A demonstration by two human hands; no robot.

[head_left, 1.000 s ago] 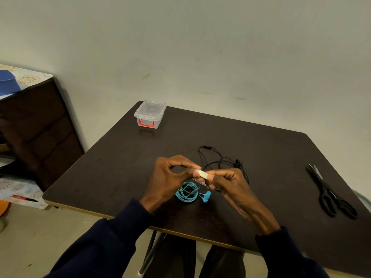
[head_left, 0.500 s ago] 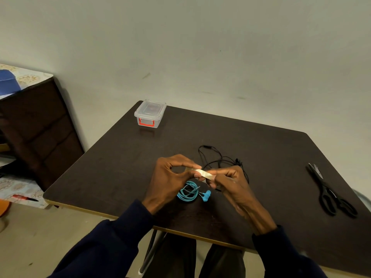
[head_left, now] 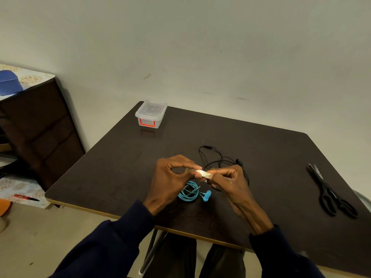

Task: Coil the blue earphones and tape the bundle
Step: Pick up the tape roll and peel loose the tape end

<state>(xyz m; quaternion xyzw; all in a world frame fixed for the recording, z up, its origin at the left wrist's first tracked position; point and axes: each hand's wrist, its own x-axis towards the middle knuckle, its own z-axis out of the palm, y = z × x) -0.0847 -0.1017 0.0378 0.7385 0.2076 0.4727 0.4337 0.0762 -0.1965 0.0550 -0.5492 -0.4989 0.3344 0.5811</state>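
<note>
**A:** What is at the far left?

**B:** A dark cabinet point(head_left: 42, 129) with a blue object point(head_left: 8, 82) on its top. Beside it on the floor lies a small red thing point(head_left: 25, 197), but it is too small to say what it is.

**A:** And on the table point(head_left: 112, 169)?

**B:** In the far left corner stands a clear plastic box point(head_left: 151, 114) with a red latch and its lid on.

**A:** Where are the hands?

**B:** They are over the middle of the table, near its front edge. The left hand point(head_left: 170, 181) pinches one end of a pale strip of tape point(head_left: 203, 173) between thumb and forefinger, and its other fingers are curled.

**A:** Where are the blue earphones point(head_left: 189, 193)?

**B:** They lie coiled on the table just below the tape, between the two wrists. The buds point to the right of the coil. I cannot tell if the left hand touches the coil.

**A:** And the right hand point(head_left: 230, 182)?

**B:** Its fingertips grip the other end of the tape. Behind it lies a loose black cable point(head_left: 218, 160), partly hidden by the hand.

**A:** Is there something further right?

**B:** Black scissors point(head_left: 331, 195) lie flat near the right edge, well apart from the hands.
</note>
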